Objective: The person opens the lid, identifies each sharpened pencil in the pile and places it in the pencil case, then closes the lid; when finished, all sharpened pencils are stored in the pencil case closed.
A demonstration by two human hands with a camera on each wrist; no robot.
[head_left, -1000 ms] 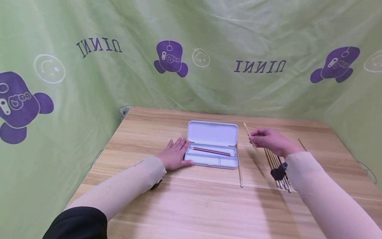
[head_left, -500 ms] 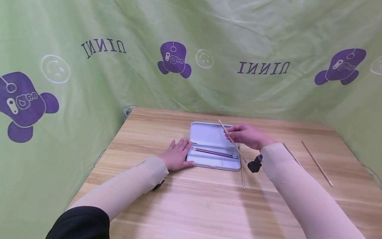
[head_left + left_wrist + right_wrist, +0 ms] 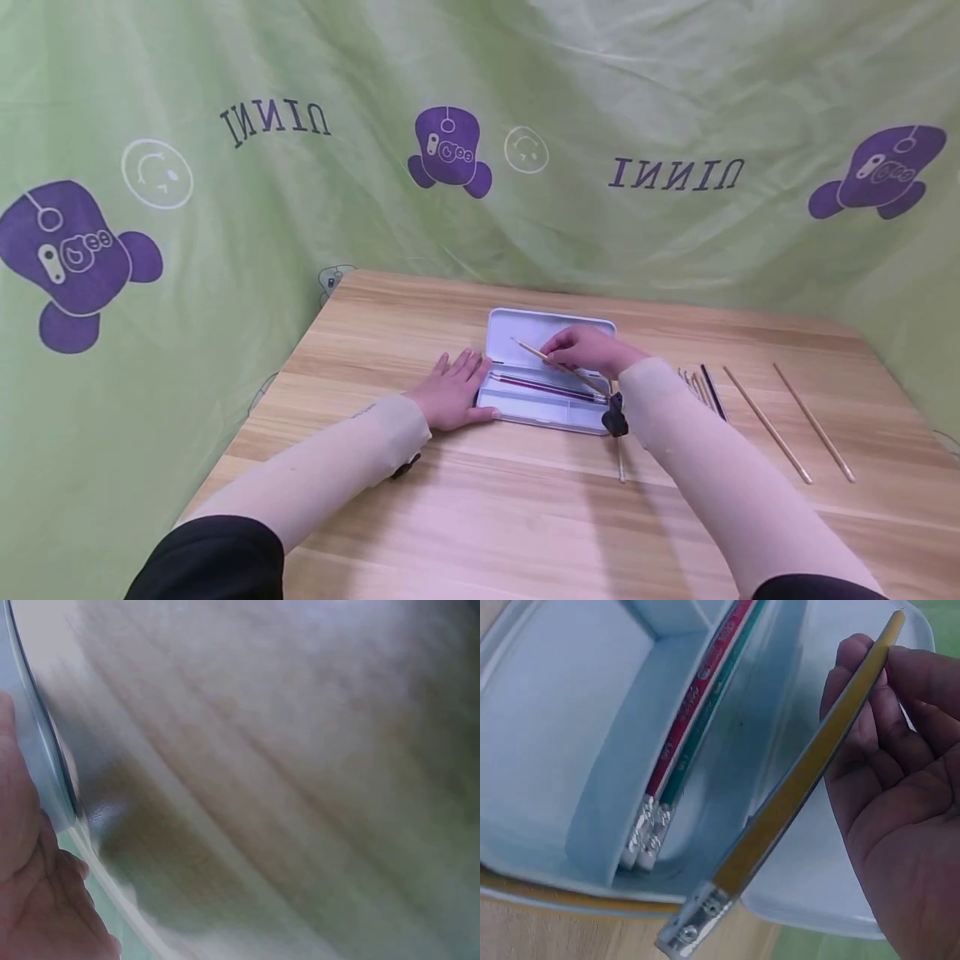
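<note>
An opened pencil case (image 3: pixel 525 406), pale blue-white, lies on the table with its lid tipped back. Its rear compartment holds a red pencil (image 3: pixel 694 712) and a green pencil (image 3: pixel 714 712), side by side with their erasers toward the right end. Over that compartment my right hand (image 3: pixel 588 350) pinches a yellow pencil (image 3: pixel 802 780) between thumb and fingers, tilted, its eraser end toward the wrist. My left hand (image 3: pixel 452 393) rests with spread fingers against the case's left side. Another pencil (image 3: pixel 621 462) lies along the case's right edge, partly hidden by the right wrist.
Two separate pencils, an inner one (image 3: pixel 767 425) and an outer one (image 3: pixel 813 421), lie at the right. Nearer the right sleeve is a group of pencils (image 3: pixel 699 387) with a dark pencil (image 3: pixel 715 392), partly covered by the forearm. A green curtain (image 3: pixel 570 233) hangs behind the table.
My right hand has carried the yellow pencil leftward from beside the grouped pencils to over the case, turning it flatter. My left hand stays against the case. The head view has shifted slightly.
</note>
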